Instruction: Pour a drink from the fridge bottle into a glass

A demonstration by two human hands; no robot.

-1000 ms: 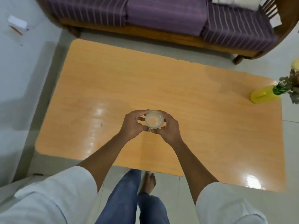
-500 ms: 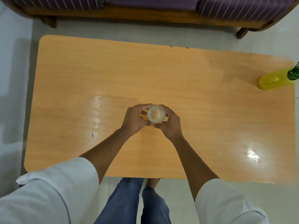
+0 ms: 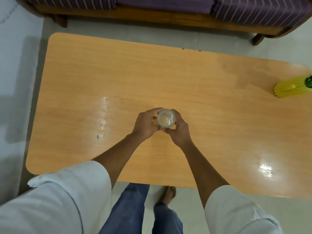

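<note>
A glossy, light orange-brown wooden worktop (image 3: 118,73) with rounded corners stands on pale grey floor tiles (image 3: 219,41). Beyond it sits a dark wooden sofa (image 3: 152,14) with purple striped cushions (image 3: 253,9). Bright light glints off the worktop.

The tabletop (image 3: 168,78) is a light orange-tan wood grain with a glossy sheen and white glare patches. The glass (image 3: 166,118) is clear, and the drink inside it is a pale, milky beige. The vase (image 3: 292,87) at the right edge is ribbed yellow-green, with dark green stems at its mouth. The sofa cushions (image 3: 253,9) are purple with thin white stripes, set on a brown wooden frame (image 3: 168,16). The floor (image 3: 202,38) is pale grey-white tile. The sleeves (image 3: 70,191) are white, and the trousers (image 3: 128,210) are blue denim.
</note>
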